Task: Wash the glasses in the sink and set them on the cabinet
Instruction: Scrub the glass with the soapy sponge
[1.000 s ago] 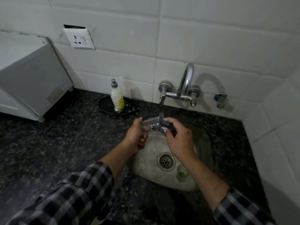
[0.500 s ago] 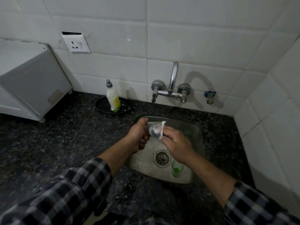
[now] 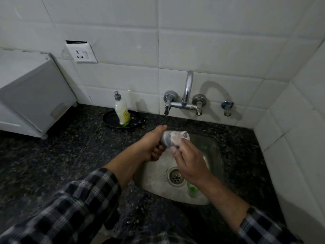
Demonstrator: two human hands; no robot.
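Looking down from the head camera, the steel sink sits sunk in a dark speckled granite countertop. Above the sink's back-left part the left hand wraps its fingers and thumb round the base end of a clear glass, which lies on its side in the air with its mouth pointing right. The right hand meets it from the right, fingers curled over the open rim and touching it; blur hides how far they reach inside. Down in the sink, at its front right beside the drain, stands a green-tinted glass, partly hidden by the right forearm. Behind the sink a chrome wall faucet arches from white tiles, with a small blue-capped tap to its right. Left of the sink's back edge a dish soap bottle stands upright on a black round plate. Far left of the sink rests a white box-shaped unit, with a wall socket above it. Both sleeves are checked
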